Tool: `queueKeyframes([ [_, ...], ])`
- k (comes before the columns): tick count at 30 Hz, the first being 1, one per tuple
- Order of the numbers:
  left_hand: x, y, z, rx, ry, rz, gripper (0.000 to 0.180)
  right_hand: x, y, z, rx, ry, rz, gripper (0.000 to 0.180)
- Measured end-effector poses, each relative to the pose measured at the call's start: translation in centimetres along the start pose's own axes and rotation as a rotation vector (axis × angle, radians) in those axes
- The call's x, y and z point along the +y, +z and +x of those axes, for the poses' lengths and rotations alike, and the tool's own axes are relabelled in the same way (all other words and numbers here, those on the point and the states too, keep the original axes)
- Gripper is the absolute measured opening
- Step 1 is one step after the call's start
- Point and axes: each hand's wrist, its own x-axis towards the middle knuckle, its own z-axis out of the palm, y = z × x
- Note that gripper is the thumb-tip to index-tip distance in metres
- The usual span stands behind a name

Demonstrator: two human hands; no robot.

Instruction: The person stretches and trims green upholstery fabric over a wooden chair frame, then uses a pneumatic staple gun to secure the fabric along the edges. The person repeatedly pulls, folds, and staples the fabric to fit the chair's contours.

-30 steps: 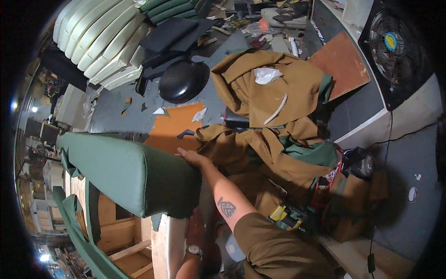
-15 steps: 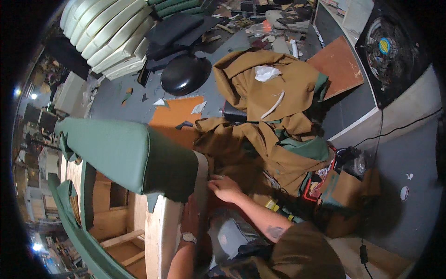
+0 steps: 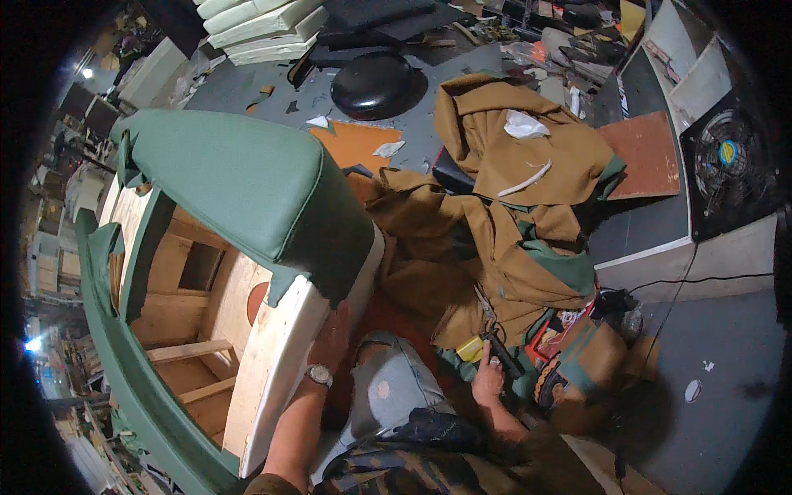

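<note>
A wooden seat frame [image 3: 276, 338] stands at the left, its arm covered with green upholstery [image 3: 227, 181]. My left hand [image 3: 334, 334], wearing a wristwatch [image 3: 320, 375], lies flat against the white-padded outer side of the frame, just under the cover's edge. Its fingertips are partly shaded. Off to the right, my right hand [image 3: 488, 381] is at a black-handled tool [image 3: 503, 356], with one finger stretched along it and the others partly hidden. The tool's kind is unclear. A yellow object [image 3: 470, 350] lies beside it.
Brown fabric [image 3: 478, 239] with green pieces lies heaped ahead. A red-edged tray [image 3: 544, 338] holds mixed items at the right. Behind are a round black cushion [image 3: 373, 86], white foam pads [image 3: 268, 29], a brown board [image 3: 639, 157] and a black fan [image 3: 730, 165] with a cable.
My right hand has left the frame's padded side and moved right to the black-handled tool. My left hand stays against the frame. The view has shifted, showing more of the frame's inside.
</note>
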Motion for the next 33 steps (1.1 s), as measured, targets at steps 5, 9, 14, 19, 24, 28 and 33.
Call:
queueKeyframes([
  [5, 0.2, 0.0, -0.2, 0.037, -0.041, -0.007, 0.058, -0.4, -1.7, 0.4, -0.058, 0.061, 0.123, 0.103],
  [9, 0.7, 0.6, -0.6, 0.016, -0.025, 0.018, 0.058, -1.2, -3.8, 1.6, -0.011, 0.023, 0.353, 0.078],
  [14, 1.3, 1.0, -0.9, 0.024, -0.085, -0.133, 0.057, -3.8, -11.0, 3.0, -0.345, -0.106, 1.161, 0.025],
  [19, 0.9, 0.8, -1.3, 0.072, -0.017, 0.039, 0.055, -11.2, -17.5, 7.4, -0.91, -0.18, 1.592, 0.03],
  [24, 1.0, 1.4, -1.2, 0.141, -0.101, -0.134, 0.052, -17.9, -16.5, 8.4, -1.102, -0.01, 1.696, 0.037],
  [28, 1.2, 1.5, -1.6, 0.174, -0.135, -0.245, 0.05, -20.9, -14.5, 7.8, -1.095, 0.088, 1.845, 0.032],
  [33, 0.7, 1.1, -1.5, 0.16, -0.029, -0.191, 0.047, -22.7, -13.8, 7.5, -1.173, 0.11, 1.914, 0.027],
])
